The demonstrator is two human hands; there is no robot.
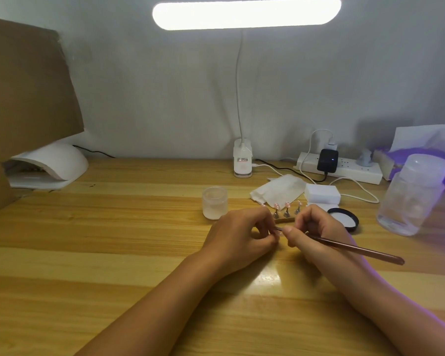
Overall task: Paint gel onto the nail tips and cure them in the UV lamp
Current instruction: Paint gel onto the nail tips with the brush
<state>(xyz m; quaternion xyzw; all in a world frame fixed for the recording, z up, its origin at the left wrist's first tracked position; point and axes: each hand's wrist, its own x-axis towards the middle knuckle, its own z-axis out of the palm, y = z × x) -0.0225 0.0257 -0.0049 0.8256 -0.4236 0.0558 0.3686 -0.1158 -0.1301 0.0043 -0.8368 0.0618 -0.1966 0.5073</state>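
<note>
Before the stand (286,214), the left hand (242,235) pinches a likely nail tip (280,233); the right hand (316,227) grips the brush (357,249). Keep strokes thin, wrists braced.

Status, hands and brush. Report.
Right hand grips thin brown brush. Left hand pinches small item at bristles, identity unclear. White domed UV lamp far left, unobstructed.

The tabletop (113,227) is yellow-brown wood with light and dark stripes, and the jar (214,202) on it is cloudy white. Right of the jar, the nail tips (287,204) are pink on shiny silver stands (286,214), the brush (355,249) has a red-brown handle, the lid (344,219) is black with white inside, and the power strip (355,173) is white with a black plug (327,160). Far left of the jar, the UV lamp (59,160) is white beside brown cardboard (23,98).
</note>
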